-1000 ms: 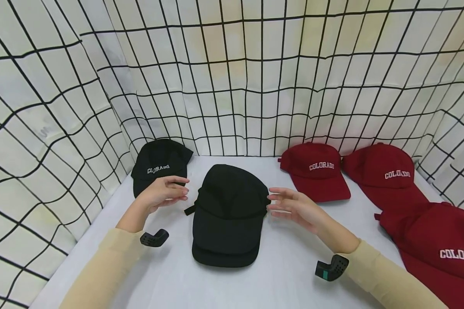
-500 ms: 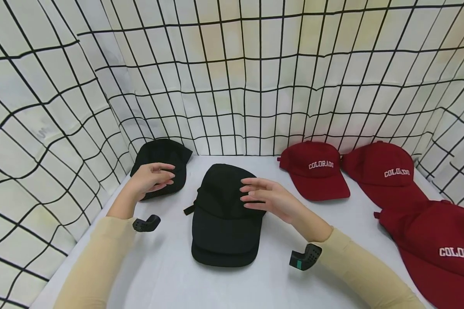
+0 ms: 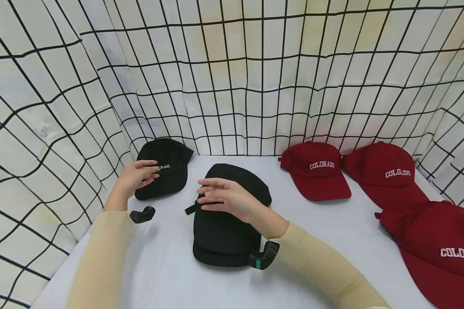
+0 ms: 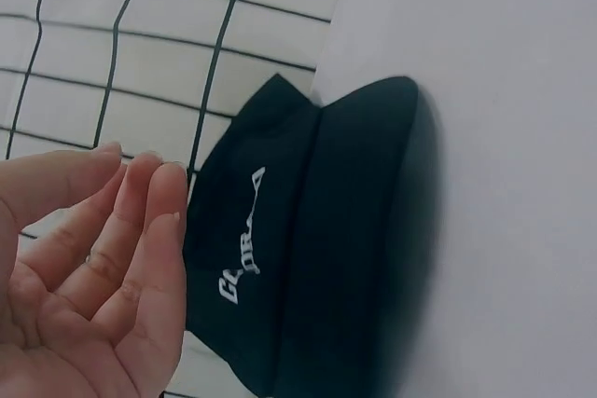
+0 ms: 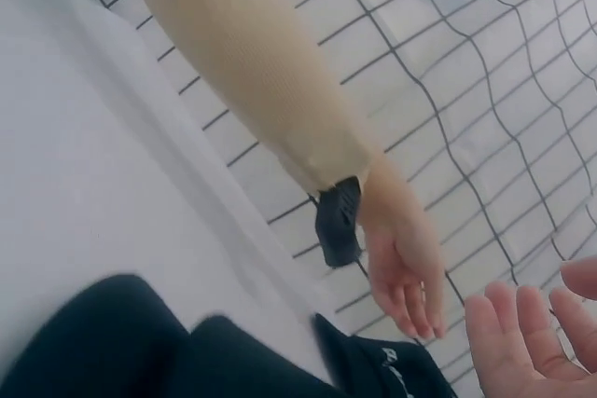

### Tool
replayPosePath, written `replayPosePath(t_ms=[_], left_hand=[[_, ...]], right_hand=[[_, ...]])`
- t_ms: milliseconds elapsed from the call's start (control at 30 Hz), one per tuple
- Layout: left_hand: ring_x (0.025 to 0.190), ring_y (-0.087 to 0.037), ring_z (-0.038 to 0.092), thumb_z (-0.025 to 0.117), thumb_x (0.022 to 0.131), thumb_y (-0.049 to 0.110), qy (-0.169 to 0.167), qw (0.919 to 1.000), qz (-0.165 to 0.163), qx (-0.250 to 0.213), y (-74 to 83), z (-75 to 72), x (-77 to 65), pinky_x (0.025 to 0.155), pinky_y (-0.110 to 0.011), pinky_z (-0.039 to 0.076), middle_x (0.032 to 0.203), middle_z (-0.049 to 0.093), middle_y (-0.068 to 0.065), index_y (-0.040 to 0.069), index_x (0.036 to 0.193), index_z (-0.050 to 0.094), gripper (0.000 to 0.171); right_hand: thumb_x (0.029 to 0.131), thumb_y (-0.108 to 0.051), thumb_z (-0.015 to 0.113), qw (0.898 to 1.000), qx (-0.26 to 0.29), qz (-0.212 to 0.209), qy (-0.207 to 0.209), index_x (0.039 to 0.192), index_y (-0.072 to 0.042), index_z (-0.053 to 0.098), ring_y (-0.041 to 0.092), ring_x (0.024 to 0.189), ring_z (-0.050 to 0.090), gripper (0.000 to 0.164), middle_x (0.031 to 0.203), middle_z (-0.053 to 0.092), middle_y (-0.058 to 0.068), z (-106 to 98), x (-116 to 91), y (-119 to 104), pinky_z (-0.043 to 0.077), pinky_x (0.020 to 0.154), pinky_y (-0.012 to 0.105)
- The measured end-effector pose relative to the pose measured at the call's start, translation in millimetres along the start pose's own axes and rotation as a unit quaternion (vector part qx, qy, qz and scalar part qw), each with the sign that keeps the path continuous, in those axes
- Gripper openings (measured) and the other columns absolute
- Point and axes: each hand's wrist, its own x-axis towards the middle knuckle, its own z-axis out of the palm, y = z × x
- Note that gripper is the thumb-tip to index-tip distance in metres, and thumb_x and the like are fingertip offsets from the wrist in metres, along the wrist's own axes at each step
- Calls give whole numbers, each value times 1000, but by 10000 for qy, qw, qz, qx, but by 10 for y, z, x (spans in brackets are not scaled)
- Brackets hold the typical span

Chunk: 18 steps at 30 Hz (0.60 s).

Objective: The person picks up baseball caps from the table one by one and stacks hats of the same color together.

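Note:
In the head view my left hand (image 3: 136, 178) hovers before the black cap with white COLORADO lettering (image 3: 168, 180) at the back left, covering part of the letters. Its fingers are loosely bent with nothing between them, as the left wrist view shows beside the lettered cap (image 4: 298, 258). My right hand (image 3: 230, 199) hangs above a plain-looking black cap (image 3: 224, 238) in the middle, fingers relaxed and holding nothing. That cap lies brim toward me, its strap sticking out at the left. The right wrist view shows my left hand (image 5: 406, 263) beyond it.
Three red COLORADO caps stand on the right: one at the back (image 3: 313, 171), one beside it (image 3: 384, 171), and one nearer (image 3: 437, 249) cut off by the frame edge. Black-lined white grid walls (image 3: 247, 77) enclose the white table (image 3: 170, 266).
My left hand has moved left and up, from the gap between the black caps to the lettered one. My right hand has moved left, from beside the middle cap to over it. The caps stay put.

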Motion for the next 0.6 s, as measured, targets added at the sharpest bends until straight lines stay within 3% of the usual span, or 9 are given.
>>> replayPosePath(t_ms=[333,600], left_hand=[[79,3,65,51,108,16,680,9974,-207,-61,-172,-156,-7,76,-17,55,87,63,18,-11,151,38,52],[78,3,64,49,109,16,1158,9918,-528,-101,-295,-247,9,74,-16,54,85,59,17,-9,152,39,50]], right_hand=[[100,1,55,9983,521,91,249,145,0,54,29,112,68,45,131,64,15,439,285,182,53,98,42],[102,0,54,9924,957,231,743,150,1,47,37,128,59,48,144,56,18,660,563,226,48,104,42]])
